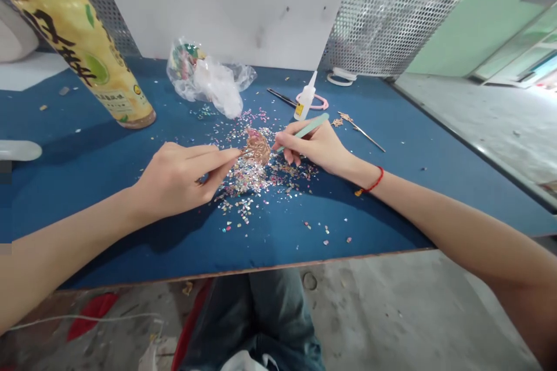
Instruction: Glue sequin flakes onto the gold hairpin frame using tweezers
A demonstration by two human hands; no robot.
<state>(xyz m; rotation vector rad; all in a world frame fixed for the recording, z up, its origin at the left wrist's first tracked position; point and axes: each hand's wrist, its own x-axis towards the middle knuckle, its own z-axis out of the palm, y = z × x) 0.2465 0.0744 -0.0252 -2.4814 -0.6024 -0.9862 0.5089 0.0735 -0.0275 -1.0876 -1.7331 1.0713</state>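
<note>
My left hand [187,177] is closed in a pinch on the edge of a gold openwork ornament [258,149], which has a pinkish part at its top. My right hand [319,148] is closed around a slim mint-green tool [311,126] held like a pen, its lower end close to the ornament's right side; its exact kind is hard to make out. Below and around both hands lie many small shiny flakes [248,179], thickest under the ornament. A white dropper bottle [305,98] with a pointed nozzle stands just beyond my right hand.
A gold hairpin [363,132] lies right on the blue table [391,185]. Behind the dropper bottle are dark tweezers [281,97] and a pink ring-shaped item [321,102]. A crumpled plastic bag [204,78] and a tall yellow-labelled drink bottle [91,52] stand farther back. A white panel [226,6] rises behind.
</note>
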